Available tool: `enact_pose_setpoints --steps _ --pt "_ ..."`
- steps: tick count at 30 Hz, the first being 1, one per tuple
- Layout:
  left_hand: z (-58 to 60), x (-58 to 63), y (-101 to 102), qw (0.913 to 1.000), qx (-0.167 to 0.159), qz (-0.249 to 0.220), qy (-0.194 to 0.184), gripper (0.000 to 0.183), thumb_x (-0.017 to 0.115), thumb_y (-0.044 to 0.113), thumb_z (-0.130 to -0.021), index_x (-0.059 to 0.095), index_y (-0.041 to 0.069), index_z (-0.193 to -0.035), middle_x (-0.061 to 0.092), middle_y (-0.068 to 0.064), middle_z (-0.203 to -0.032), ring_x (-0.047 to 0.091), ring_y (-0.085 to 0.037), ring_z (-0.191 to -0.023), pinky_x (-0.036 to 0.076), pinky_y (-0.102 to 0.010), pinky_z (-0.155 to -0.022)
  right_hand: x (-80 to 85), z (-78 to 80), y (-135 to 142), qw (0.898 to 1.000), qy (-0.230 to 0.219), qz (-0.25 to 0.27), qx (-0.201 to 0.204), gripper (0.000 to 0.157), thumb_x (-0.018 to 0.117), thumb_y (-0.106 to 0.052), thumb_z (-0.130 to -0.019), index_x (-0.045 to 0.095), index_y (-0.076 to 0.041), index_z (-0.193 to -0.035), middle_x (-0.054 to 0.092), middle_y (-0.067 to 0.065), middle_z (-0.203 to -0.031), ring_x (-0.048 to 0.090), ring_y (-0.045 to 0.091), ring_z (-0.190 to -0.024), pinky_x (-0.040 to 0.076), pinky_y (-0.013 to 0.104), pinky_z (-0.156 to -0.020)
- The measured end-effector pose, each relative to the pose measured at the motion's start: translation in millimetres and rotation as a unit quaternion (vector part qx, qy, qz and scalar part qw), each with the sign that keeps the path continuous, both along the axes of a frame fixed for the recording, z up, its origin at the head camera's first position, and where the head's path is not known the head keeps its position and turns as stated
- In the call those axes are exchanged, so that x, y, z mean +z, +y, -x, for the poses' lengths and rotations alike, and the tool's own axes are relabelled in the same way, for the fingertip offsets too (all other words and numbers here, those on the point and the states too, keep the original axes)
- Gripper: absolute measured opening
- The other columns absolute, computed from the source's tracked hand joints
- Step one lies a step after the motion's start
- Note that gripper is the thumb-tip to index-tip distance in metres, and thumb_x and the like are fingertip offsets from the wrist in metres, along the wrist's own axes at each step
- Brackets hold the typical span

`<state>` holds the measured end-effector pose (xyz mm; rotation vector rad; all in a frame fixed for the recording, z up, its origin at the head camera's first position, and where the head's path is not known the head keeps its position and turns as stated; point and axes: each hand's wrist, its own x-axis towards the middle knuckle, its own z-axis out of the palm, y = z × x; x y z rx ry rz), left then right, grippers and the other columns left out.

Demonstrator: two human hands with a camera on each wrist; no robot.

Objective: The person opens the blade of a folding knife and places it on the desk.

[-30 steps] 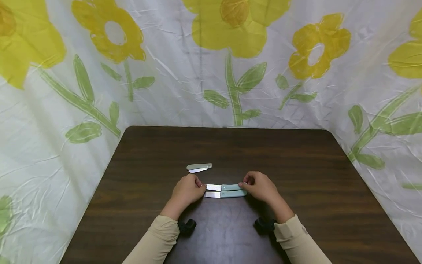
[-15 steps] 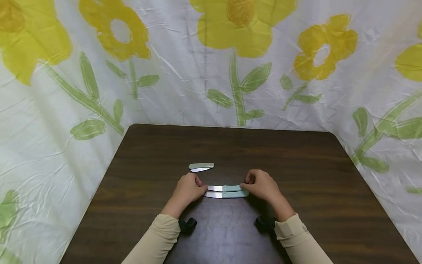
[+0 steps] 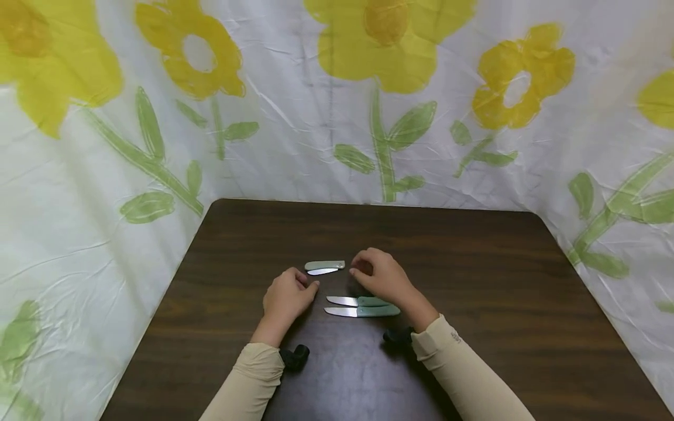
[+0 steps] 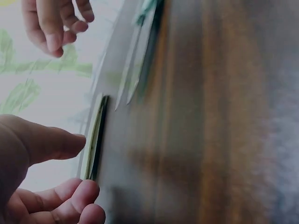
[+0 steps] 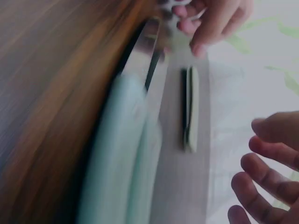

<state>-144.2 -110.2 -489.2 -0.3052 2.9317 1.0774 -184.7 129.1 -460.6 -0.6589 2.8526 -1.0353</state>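
Two unfolded pocket knives with pale teal handles lie side by side on the table, blades to the left: the farther knife (image 3: 342, 300) and the nearer knife (image 3: 378, 311). Beyond them rests a folded pocket knife (image 3: 325, 266) with a grey-green handle, its blade partly showing along the near side. My left hand (image 3: 286, 297) hovers at its left front, thumb and fingers apart, holding nothing. Over on its right, my right hand (image 3: 383, 276) is above the table with loosely bent fingers and nothing in them. In the right wrist view, the folded knife (image 5: 192, 109) stands apart from both hands.
The dark wood-grain table (image 3: 447, 257) has rounded far corners. Behind it hangs a white curtain (image 3: 284, 117) printed with yellow flowers. Each wrist wears a black strap with a camera (image 3: 296, 356).
Both hands have let go of the farther teal knife, which now lies beside the nearer one. The right hand has moved left and away toward the folded knife; the left hand has shifted slightly left.
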Motion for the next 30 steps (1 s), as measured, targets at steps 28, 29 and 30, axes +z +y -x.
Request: enact_pose_setpoints --steps 28,29,30 --pt "11.1 0.7 -0.4 0.9996 0.026 -0.004 -0.011 0.024 0.072 0.032 -0.097 0.076 0.013 -0.11 0.077 -0.001 -0.095 0.071 -0.024 -0.083 0.054 -0.044 -0.066 -13.3 42.5 -96.9 0.98 -0.016 -0.187 0.071 0.025 0.064 -0.025 -0.107 0.074 -0.017 -0.129 0.066 0.008 -0.118 0.062 0.028 -0.103 0.056 0.043 -0.084" --pt "11.1 0.9 0.0 0.9996 0.025 -0.005 -0.014 0.024 0.072 0.032 -0.098 0.076 0.013 -0.111 0.077 -0.001 -0.095 0.071 -0.023 -0.082 0.054 -0.044 -0.066 -13.7 42.6 -96.9 0.979 -0.021 -0.188 0.069 0.024 0.064 -0.025 -0.107 0.075 -0.017 -0.127 0.066 0.007 -0.118 0.062 0.027 -0.102 0.055 0.043 -0.083" --pt "11.1 1.2 0.4 0.9996 0.024 -0.006 -0.016 0.024 0.072 0.033 -0.098 0.076 0.013 -0.11 0.077 -0.001 -0.095 0.071 -0.023 -0.082 0.054 -0.043 -0.065 -14.1 42.8 -96.9 0.979 -0.028 -0.189 0.067 0.023 0.065 -0.026 -0.107 0.075 -0.017 -0.126 0.065 0.007 -0.117 0.061 0.026 -0.101 0.055 0.042 -0.082"
